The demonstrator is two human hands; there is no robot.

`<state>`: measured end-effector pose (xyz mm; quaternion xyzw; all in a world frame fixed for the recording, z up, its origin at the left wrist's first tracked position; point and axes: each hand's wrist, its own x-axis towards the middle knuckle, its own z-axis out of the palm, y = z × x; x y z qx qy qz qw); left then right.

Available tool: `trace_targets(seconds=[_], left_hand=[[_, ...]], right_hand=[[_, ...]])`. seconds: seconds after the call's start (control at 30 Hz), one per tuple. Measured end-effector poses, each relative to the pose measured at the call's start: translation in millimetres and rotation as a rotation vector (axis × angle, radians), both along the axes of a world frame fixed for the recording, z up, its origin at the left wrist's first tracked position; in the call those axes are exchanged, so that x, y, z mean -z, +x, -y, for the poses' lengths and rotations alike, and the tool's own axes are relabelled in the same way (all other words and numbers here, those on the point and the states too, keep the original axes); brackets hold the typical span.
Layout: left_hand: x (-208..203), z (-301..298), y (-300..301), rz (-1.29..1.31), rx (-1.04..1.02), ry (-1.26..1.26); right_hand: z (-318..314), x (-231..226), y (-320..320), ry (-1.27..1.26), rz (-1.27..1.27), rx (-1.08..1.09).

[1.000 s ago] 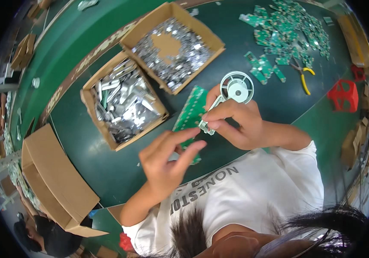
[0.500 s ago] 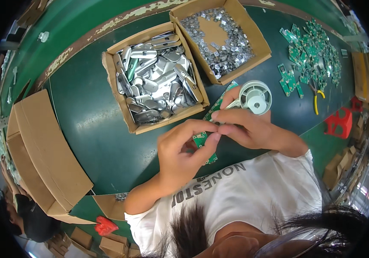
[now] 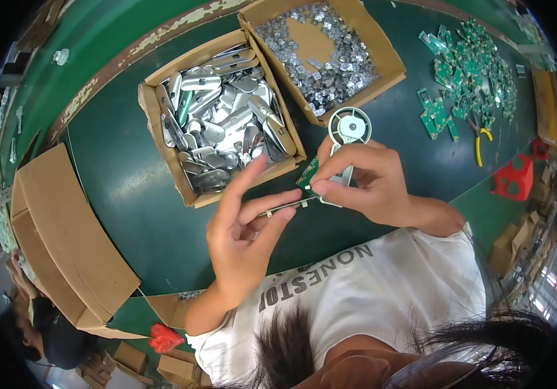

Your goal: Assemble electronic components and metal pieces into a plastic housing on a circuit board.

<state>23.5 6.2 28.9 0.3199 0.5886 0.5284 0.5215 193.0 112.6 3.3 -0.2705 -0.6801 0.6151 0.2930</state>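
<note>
- The left hand (image 3: 242,243) is held over the green desk (image 3: 129,188), palm turned up and mostly open; its thumb and forefinger pinch one end of a thin metal strip (image 3: 281,209), while the other fingers spread loosely toward the far side.
- The right hand (image 3: 363,181) is curled nearly closed, its fingertips pinched on a small green circuit board (image 3: 309,176) and meeting the other end of the metal strip.
- The circuit board and strip sit between the two hands, just above the desk, near the person's chest and close to the near right corner of the closer cardboard box.
- A white plastic spool (image 3: 350,126) lies on the desk just beyond the right hand, touching or almost touching its knuckles.
- A cardboard box of shiny metal casings (image 3: 223,126) stands on the far left side of the hands.
- A second cardboard box of small silvery metal parts (image 3: 324,55) stands farther off, to the right of the first.
- A heap of green circuit boards (image 3: 470,71) is spread on the far right of the desk, with yellow-handled pliers (image 3: 481,144) at its near edge.
- A red plastic piece (image 3: 515,178) rests on the right of the desk.
- A folded cardboard box (image 3: 64,233) lies at the left.
</note>
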Motion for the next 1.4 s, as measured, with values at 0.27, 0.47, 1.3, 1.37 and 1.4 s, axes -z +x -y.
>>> trace_targets(seconds=[0.27,0.47,1.3,1.37,1.4], left_hand=[[19,-4,17,-0.55,-0.185,0.248],[14,5,13,-0.521,-0.102,0.075],[-1,-34,12,-1.428,0.153,0.383],[13,-56,26,-1.646,0.117,0.387],[18,-65,31,-1.769,0.111,0.334]], right_hand=[[18,-1,-13,0.063,-0.057,0.064],[17,4,-9,0.15,-0.049,-0.003],[-31,-7,24,0.227,-0.257,0.226],[-33,7,29,0.305,-0.155,0.232],[-30,11,32,0.299,-0.104,0.263]])
